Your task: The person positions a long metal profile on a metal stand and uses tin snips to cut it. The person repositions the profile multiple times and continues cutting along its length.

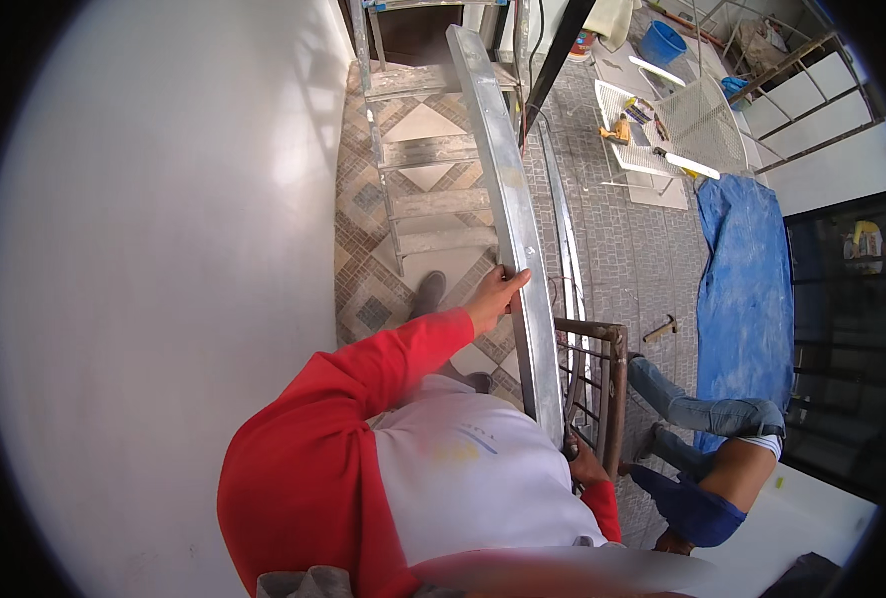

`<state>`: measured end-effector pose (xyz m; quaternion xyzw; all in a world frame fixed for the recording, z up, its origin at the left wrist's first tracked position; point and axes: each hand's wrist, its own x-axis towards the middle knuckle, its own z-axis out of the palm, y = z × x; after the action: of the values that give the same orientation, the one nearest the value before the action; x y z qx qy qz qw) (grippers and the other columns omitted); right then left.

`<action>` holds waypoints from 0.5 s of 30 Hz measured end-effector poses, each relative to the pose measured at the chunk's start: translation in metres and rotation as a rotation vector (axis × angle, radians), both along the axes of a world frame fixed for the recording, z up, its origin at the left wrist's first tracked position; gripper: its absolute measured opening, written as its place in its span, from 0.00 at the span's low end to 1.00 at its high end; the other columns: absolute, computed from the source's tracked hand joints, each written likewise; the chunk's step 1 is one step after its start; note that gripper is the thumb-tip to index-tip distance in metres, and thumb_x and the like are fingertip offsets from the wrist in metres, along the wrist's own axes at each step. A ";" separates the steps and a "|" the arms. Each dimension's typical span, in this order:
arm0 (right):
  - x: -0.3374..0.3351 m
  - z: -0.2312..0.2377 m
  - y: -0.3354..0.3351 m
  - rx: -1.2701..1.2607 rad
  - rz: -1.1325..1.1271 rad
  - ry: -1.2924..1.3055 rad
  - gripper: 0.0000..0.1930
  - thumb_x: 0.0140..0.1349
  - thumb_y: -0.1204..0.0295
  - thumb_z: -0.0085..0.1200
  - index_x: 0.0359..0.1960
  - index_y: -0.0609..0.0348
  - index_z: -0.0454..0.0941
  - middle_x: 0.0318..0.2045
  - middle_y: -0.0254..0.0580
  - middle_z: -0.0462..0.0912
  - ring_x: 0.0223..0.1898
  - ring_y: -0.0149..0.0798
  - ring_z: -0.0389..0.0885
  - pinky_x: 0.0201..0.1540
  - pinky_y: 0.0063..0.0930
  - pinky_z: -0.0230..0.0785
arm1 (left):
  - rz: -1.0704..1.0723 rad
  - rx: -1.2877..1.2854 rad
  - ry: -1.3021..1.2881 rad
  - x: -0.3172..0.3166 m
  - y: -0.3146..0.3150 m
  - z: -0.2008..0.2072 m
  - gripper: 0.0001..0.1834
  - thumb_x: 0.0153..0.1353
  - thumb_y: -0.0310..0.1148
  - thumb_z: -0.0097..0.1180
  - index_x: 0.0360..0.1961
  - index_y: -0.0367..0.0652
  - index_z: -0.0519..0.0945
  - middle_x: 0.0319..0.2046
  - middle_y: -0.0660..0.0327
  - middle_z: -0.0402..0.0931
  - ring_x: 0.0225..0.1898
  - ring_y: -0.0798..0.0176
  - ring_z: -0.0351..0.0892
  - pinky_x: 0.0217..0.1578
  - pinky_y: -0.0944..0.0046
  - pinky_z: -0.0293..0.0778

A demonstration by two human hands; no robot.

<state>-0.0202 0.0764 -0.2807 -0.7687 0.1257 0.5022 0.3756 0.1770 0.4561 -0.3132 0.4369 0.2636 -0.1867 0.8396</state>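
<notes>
A long galvanised metal tube [506,189] slants from the top of the view down to my chest. Around its near edge, about midway along, my left hand [499,297] is closed, with the thumb on the top face. Close to the tube's lower end, my right hand [588,466] is partly hidden by my shirt and the railing. Its fingers are curled at a small dark object [571,448] that I cannot make out.
A stepladder [433,149] stands ahead on the patterned tile. A brown metal railing [614,389] is close at my right. Beyond it, a person [707,478] bends over near a hammer [662,329] and a blue tarp [747,299]. A white wall [164,299] runs along my left.
</notes>
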 end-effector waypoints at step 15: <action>-0.012 -0.020 -0.007 -0.003 0.061 -0.095 0.59 0.41 0.62 0.76 0.73 0.66 0.52 0.60 0.51 0.71 0.66 0.46 0.68 0.68 0.33 0.56 | -0.102 0.095 -0.057 0.004 -0.007 0.002 0.27 0.66 0.45 0.60 0.57 0.34 0.73 0.48 0.59 0.77 0.48 0.65 0.75 0.49 0.61 0.73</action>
<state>-0.0326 0.0698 -0.3002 -0.7957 0.0849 0.4762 0.3645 0.1810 0.4492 -0.3111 0.4940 0.2257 -0.2039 0.8145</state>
